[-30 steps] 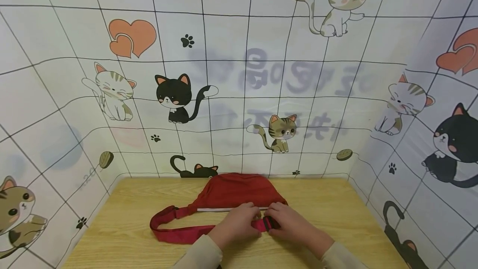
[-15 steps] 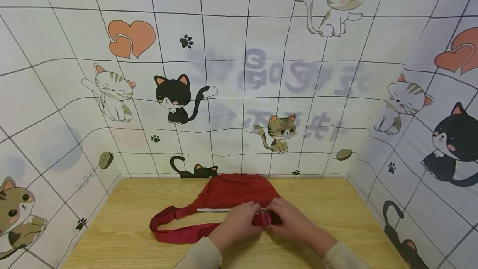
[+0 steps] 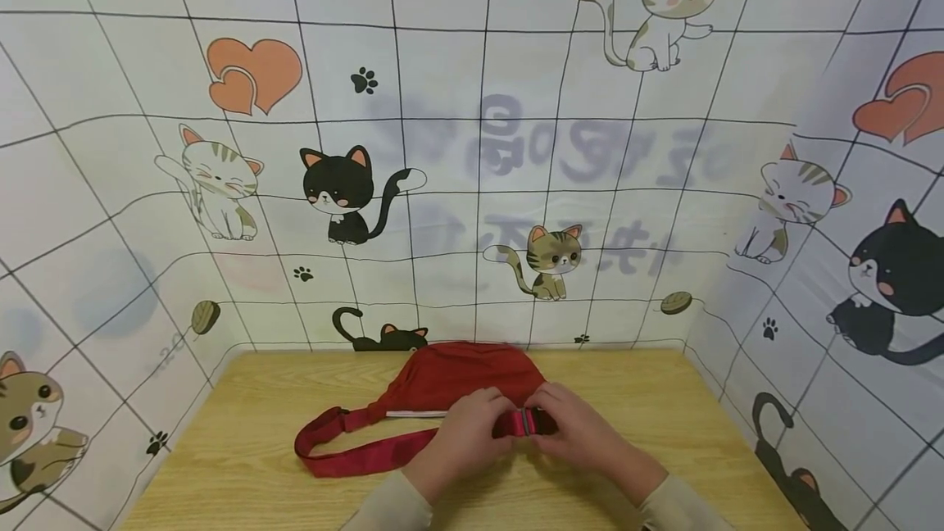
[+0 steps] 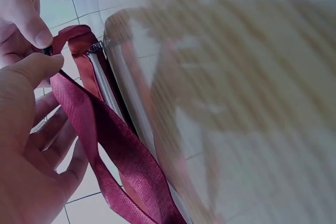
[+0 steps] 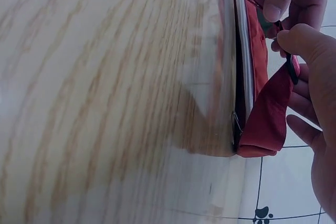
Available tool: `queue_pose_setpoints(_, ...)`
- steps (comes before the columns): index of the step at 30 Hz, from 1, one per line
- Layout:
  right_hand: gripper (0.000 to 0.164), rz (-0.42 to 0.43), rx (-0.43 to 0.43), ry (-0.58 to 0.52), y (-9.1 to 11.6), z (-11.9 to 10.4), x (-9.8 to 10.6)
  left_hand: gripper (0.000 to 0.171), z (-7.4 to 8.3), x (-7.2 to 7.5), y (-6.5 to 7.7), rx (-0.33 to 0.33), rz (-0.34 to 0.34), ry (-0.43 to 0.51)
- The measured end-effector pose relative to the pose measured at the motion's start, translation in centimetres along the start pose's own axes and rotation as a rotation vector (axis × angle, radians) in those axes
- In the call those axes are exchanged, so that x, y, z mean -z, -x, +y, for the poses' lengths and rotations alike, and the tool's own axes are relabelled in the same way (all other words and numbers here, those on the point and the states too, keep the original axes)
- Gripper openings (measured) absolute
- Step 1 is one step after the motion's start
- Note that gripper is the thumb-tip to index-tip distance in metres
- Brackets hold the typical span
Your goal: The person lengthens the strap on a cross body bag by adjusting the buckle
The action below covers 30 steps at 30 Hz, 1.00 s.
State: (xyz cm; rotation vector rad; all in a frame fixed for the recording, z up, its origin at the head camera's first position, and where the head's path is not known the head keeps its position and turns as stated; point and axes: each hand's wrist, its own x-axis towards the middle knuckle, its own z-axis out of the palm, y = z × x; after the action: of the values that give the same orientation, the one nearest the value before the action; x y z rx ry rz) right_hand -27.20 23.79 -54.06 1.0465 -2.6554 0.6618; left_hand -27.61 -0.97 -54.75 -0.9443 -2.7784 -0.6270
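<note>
A red waist bag (image 3: 468, 375) lies at the back of the table, its pale zipper (image 4: 106, 80) along the near edge. From its left end a crimson strap (image 3: 369, 456) loops forward and runs to my hands. My left hand (image 3: 472, 430) pinches the strap between thumb and index finger, just left of a dark buckle (image 3: 525, 421). Opposite it, my right hand (image 3: 578, 433) pinches the dark buckle piece at its right side. The thumbs nearly meet in the right wrist view, where the strap's short end (image 5: 266, 111) folds down to the bag's corner.
The light wooden table (image 3: 251, 400) reaches a back wall (image 3: 457, 154) covered in a white sheet with grid lines and cartoon cats. Similar sheeting closes off both sides. A small black slider (image 3: 341, 415) sits on the strap near the bag's left end.
Both hands have lifted the buckle slightly up and away from me, turning it more upright. My right hand's fingers have shifted their hold on it. The bag's body has stayed in place.
</note>
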Motion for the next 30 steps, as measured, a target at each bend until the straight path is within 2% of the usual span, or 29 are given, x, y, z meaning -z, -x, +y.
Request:
queue_pose_setpoints(11,0.044,0.056,0.016,-0.040,-0.1,0.0,0.3,0.035,-0.1,0.4,0.2,-0.043,0.091,0.054)
queue_pose_setpoints(15,0.045,0.061,0.017,-0.046,-0.1,-0.2,0.5,0.037,-0.2,0.5,0.1,-0.044,0.103,0.086)
queue_pose_setpoints(24,0.046,0.061,0.013,-0.027,-0.1,-0.2,0.7,0.036,-0.7,0.7,0.4,0.087,0.003,0.321)
queue_pose_setpoints(30,0.048,0.102,0.080,-0.016,0.1,-0.1,0.7,0.024,-1.6,1.0,0.8,0.115,-0.040,0.512)
